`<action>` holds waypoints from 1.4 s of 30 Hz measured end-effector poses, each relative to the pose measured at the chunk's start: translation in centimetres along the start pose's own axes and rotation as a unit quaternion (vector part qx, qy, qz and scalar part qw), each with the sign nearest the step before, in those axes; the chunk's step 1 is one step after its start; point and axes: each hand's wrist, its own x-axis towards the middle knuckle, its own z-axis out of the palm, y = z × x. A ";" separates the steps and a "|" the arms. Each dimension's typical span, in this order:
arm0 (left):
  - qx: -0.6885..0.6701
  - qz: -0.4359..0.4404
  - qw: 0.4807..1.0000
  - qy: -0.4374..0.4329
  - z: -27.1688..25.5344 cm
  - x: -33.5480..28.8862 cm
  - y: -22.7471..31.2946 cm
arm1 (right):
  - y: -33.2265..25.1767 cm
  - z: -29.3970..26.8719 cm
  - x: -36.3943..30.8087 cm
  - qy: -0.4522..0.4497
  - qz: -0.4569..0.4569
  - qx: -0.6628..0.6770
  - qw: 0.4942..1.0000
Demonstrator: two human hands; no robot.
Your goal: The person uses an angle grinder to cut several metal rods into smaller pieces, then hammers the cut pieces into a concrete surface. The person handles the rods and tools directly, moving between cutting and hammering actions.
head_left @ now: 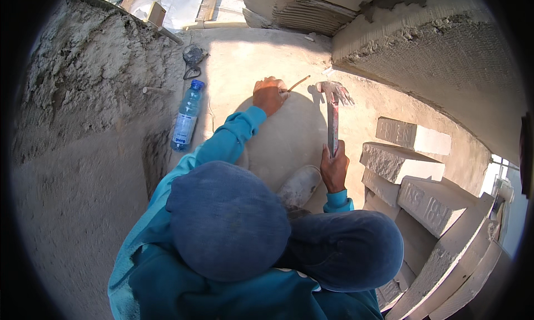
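Note:
My left hand [270, 95] is closed low over the sunlit concrete, with a thin rust-brown rod [299, 83] sticking out from its fingers toward the upper right. Whether it is a nail or a piece of wire I cannot tell. To the right, my right hand [335, 167] grips the handle of a claw hammer [332, 120], its worn shaft showing traces of red. The hammer's head, caked with pale mortar, points away from me, to the right of the rod and apart from it. Shadows of my body and the hammer fall on the concrete.
A blue-capped plastic bottle [186, 117] lies by the rough left wall [83, 108]. Beyond it sits a dark roundish object [193, 55]. Several concrete blocks [425, 203] are stacked at my right, near boards [453, 259]. A plastered ledge [434, 64] overhangs the far right.

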 end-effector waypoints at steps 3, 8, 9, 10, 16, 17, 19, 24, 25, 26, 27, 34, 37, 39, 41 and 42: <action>0.045 0.010 0.999 0.017 0.4 -0.1 0.7 | 1.0 -0.2 -1.0 0.035 0.007 -0.008 0.999; 0.091 0.039 0.995 0.026 0.0 -0.2 1.3 | 3.3 0.9 -1.8 0.050 -0.004 -0.003 0.999; 0.088 0.056 0.994 0.028 0.0 -0.3 1.0 | 3.5 1.0 -1.9 0.055 -0.005 -0.005 0.998; 0.084 0.075 0.993 0.030 0.1 -0.4 0.6 | 3.5 1.0 -1.9 0.047 0.006 0.003 0.999; 0.078 0.054 0.995 0.027 -0.2 -0.9 0.2 | 3.0 1.6 -0.6 0.013 0.006 0.016 1.000; 0.080 0.051 0.995 0.025 -0.3 -0.8 0.5 | 2.9 1.6 -0.2 0.015 0.002 0.011 1.000; 0.088 0.056 0.995 0.005 -0.1 -0.7 0.7 | 2.5 1.7 0.5 0.016 -0.006 0.001 1.000; 0.066 0.034 0.997 0.018 -0.3 -1.6 1.4 | 2.3 2.3 2.1 0.007 -0.031 -0.045 0.998; 0.062 0.042 0.997 0.021 -0.4 -1.5 1.2 | 2.4 2.4 2.3 -0.001 -0.034 -0.063 0.997; 0.058 0.050 0.997 0.025 -0.5 -1.4 1.1 | 2.7 2.5 2.5 -0.010 -0.036 -0.080 0.996; 0.059 0.053 0.996 0.035 -0.5 -1.3 1.2 | 2.8 2.5 2.7 -0.018 -0.038 -0.098 0.994; 0.083 0.085 0.991 0.063 -0.9 -1.6 1.5 | 0.7 1.3 3.6 0.020 -0.059 -0.073 0.995; 0.067 0.105 0.990 0.072 -0.6 -1.6 1.3 | -3.0 -1.0 2.7 0.069 -0.070 -0.003 0.995; 0.062 0.114 0.988 0.077 -0.3 -1.6 0.8 | -4.7 -1.7 2.4 0.118 -0.089 0.068 0.987; 0.053 0.121 0.988 0.085 0.0 -1.4 0.6 | -4.3 -1.6 2.6 0.150 -0.131 0.072 0.977; 0.055 0.123 0.988 0.078 0.1 -1.4 0.6 | -2.8 -0.8 3.1 0.157 -0.160 0.049 0.973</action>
